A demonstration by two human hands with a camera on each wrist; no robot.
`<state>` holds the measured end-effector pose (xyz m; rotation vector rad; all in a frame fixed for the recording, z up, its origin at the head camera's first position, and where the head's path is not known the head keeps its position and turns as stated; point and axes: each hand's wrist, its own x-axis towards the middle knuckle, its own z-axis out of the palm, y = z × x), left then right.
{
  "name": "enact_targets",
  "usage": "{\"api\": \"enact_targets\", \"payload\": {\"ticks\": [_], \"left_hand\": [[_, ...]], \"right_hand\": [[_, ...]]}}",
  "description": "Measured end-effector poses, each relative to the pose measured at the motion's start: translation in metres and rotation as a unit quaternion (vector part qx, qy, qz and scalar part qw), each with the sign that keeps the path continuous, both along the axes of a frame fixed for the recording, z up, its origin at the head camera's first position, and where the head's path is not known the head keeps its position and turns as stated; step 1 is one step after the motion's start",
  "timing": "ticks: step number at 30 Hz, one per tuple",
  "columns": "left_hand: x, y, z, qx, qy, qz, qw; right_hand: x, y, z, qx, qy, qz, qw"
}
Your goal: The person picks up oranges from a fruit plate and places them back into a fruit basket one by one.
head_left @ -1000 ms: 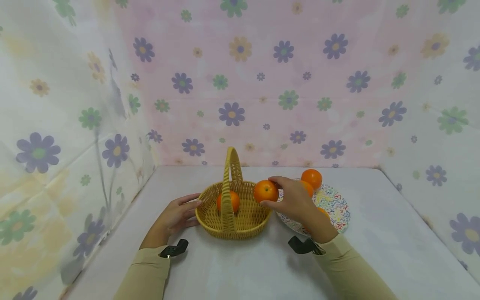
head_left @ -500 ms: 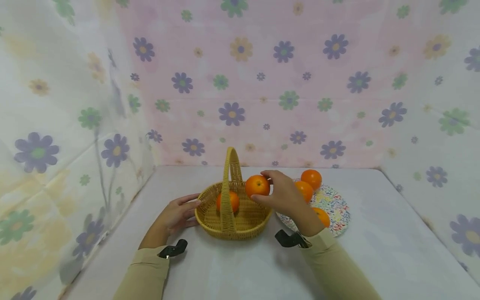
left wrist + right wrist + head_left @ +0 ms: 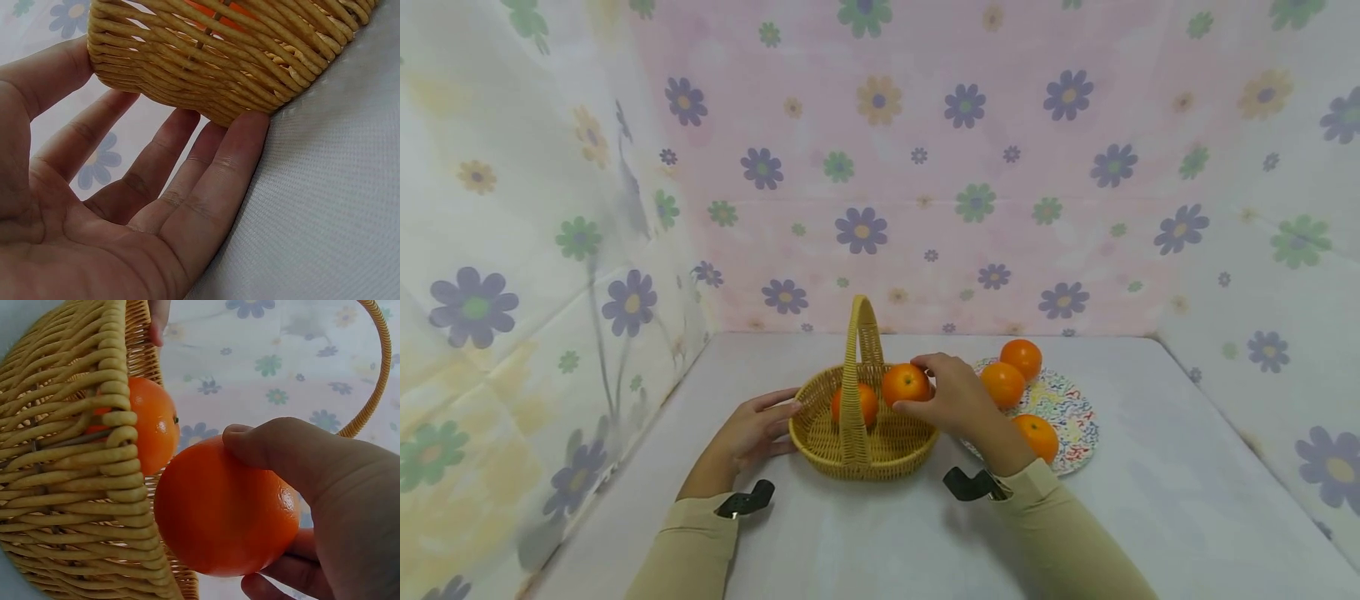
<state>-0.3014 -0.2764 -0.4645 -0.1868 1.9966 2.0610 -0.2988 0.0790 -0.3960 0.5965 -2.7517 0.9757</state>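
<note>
A flower-printed backdrop (image 3: 917,267) in pink and white encloses a pale surface (image 3: 865,542), where a person in tan sleeves (image 3: 688,550) works with both arms extended. At center stands a yellow woven basket (image 3: 880,471), upright, its tall handle (image 3: 853,433) arching overhead. To its right lies a round plate (image 3: 1075,417) flecked with many colors, partly hidden behind the right forearm. The left hand (image 3: 760,429) grasps nothing, its extended fingers touching the basket's outer left side. The right hand (image 3: 955,400) grips a held orange (image 3: 904,384) between thumb and fingers at the basket's opening, right of the handle. A second orange (image 3: 870,404) rests inside, partly behind the handle. Three more oranges (image 3: 1036,437) sit at the plate, two close together toward its far left edge and one nearer the person.
</note>
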Motion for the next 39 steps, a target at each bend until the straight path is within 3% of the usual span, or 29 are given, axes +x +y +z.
{"api": "enact_targets", "payload": {"ticks": [9, 20, 29, 39], "left_hand": [[0.001, 0.000, 0.001, -0.002, 0.002, 0.002, 1.0000], [0.003, 0.000, 0.001, -0.008, 0.009, -0.008, 0.9999], [0.002, 0.000, 0.000, -0.006, 0.005, 0.001, 1.0000], [0.002, 0.001, 0.000, -0.012, 0.007, 0.001, 0.9999]], "right_hand": [[0.000, -0.003, -0.004, -0.004, -0.003, -0.003, 1.0000], [-0.004, -0.007, -0.016, 0.042, 0.000, 0.004, 0.9991], [-0.003, -0.011, -0.018, 0.071, -0.018, -0.006, 0.9973], [-0.001, -0.014, -0.019, 0.095, -0.005, -0.012, 0.9954]]}}
